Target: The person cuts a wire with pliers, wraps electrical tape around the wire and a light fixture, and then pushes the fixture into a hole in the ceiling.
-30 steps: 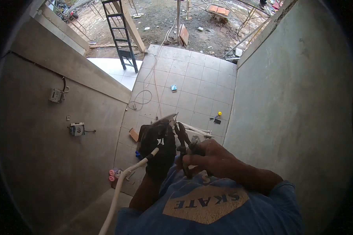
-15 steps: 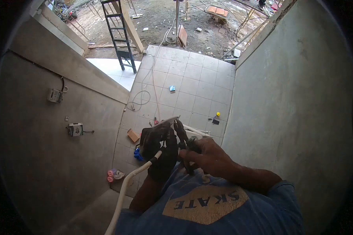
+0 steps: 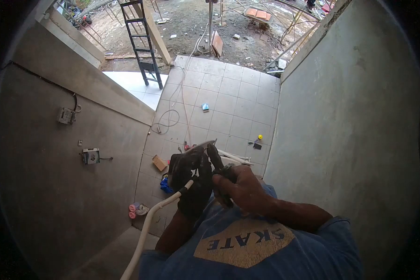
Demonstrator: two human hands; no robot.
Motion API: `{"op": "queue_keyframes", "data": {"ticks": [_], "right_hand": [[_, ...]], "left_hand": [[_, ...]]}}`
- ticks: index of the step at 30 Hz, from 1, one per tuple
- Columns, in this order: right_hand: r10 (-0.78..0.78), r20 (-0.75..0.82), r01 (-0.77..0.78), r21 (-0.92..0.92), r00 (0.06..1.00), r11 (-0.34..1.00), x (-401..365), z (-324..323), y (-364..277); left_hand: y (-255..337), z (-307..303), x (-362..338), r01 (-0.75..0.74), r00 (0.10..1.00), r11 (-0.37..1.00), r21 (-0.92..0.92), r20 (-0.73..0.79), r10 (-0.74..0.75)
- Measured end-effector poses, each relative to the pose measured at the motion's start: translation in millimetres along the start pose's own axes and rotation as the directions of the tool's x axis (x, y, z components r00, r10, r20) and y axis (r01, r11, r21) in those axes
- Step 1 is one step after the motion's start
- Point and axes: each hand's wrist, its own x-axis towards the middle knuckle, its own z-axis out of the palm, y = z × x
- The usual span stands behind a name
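Observation:
My left hand, in a dark glove, is closed around the upper end of a cream-coloured cable. A dark band circles this cable just below the glove. It curves down past my left forearm and out at the bottom of the view. Above the gloved fingers, a thin pale strand sticks out toward the right. My bare right hand grips a dark-handled hand tool right beside the glove. Fingers hide most of the tool, and I cannot tell its exact kind. Both hands are in front of my blue shirt.
Wall boxes with wires sit in the left wall. On the tiled floor lie a blue box, a cardboard piece, a loose wire and pale tubes. A black ladder stands by the opening; a plastered wall bounds the right.
My right hand has turned slightly and its fingers have closed further around the tool. The left hand stays on the cable with almost no movement.

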Motion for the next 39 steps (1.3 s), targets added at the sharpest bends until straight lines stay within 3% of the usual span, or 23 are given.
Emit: {"op": "queue_keyframes", "data": {"ticks": [3, 5, 9, 12, 15, 17, 20, 30, 35, 39], "right_hand": [[-0.053, -0.05, 0.052, -0.025, 0.997, 0.998, -3, -1, -12], [0.076, 0.047, -0.066, -0.175, 0.996, 0.982, -3, -9, -23], [0.073, 0.058, -0.06, -0.193, 0.996, 0.979, -3, -10, -24], [0.041, 0.093, -0.03, -0.112, 0.995, 0.993, -4, -7, -22], [-0.058, 0.071, 0.067, -0.118, 0.996, 0.991, -3, -6, -16], [0.096, 0.054, -0.088, -0.142, 0.994, 0.986, -2, -6, -19], [0.096, 0.031, -0.084, -0.268, 0.995, 0.96, -3, -7, -24], [-0.036, 0.028, 0.04, -0.185, 0.999, 0.982, -1, -8, -5], [-0.079, 0.07, 0.091, -0.194, 0.994, 0.977, 1, -10, 0], [-0.022, 0.036, 0.026, -0.111, 0.999, 0.993, -2, -8, -3]], "left_hand": [[3, 1, -4, 0.161, 0.987, 0.986, -0.051, 0.015, -0.161], [5, 2, -7, 0.265, 0.964, 0.961, -0.085, 0.031, -0.263], [10, 5, -9, 0.415, 0.91, 0.9, -0.131, 0.057, -0.411], [9, 7, -8, 0.326, 0.942, 0.91, -0.256, 0.01, -0.335], [-1, 4, -6, 0.12, 0.992, 0.988, -0.092, -0.023, -0.122], [-8, 3, -6, -0.022, 0.999, 1.0, 0.021, -0.022, 0.023], [-10, 5, -4, -0.104, 0.992, 0.995, 0.004, -0.072, 0.104], [-2, 4, -4, -0.093, 0.994, 0.994, 0.051, -0.05, 0.096], [-3, 4, -5, -0.104, 0.994, 0.993, -0.056, -0.046, 0.101], [2, 6, -7, -0.035, 0.997, 0.999, -0.001, -0.064, 0.035]]}}
